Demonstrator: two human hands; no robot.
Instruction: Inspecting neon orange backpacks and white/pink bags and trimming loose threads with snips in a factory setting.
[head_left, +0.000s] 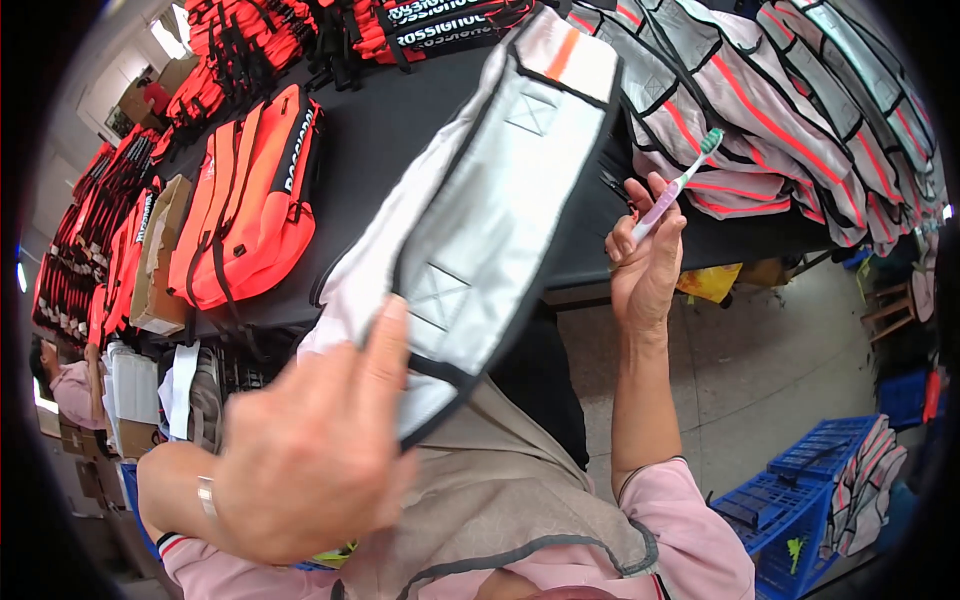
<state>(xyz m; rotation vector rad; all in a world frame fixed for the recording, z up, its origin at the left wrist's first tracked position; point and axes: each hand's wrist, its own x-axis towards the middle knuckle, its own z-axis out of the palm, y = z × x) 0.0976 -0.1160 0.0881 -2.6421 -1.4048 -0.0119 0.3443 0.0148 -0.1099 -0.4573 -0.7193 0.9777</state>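
My left hand (320, 440), partly smeared by motion, grips the lower end of a long inside-out bag (490, 220). The bag has silvery-grey lining, black bound edges, crossed-box stitching and an orange strip at its far end. It is held up over the table edge, tilted to the upper right. Off to the right, my right hand (648, 250) is raised with its palm up, closed on a toothbrush (672, 196) with a pink-white handle and green bristles pointing away. Beside its fingers shows a small dark, pointed tool (612, 182); whether the hand holds it I cannot tell.
Grey inside-out bags (740, 110) with orange-red stripes heap at the table's right. An orange-red bag (250, 200) lies on the black table (385, 120) at left, by a cardboard box (160, 260). More orange bags pile behind. Blue crates (800, 490) stand lower right. A person (75, 385) is far left.
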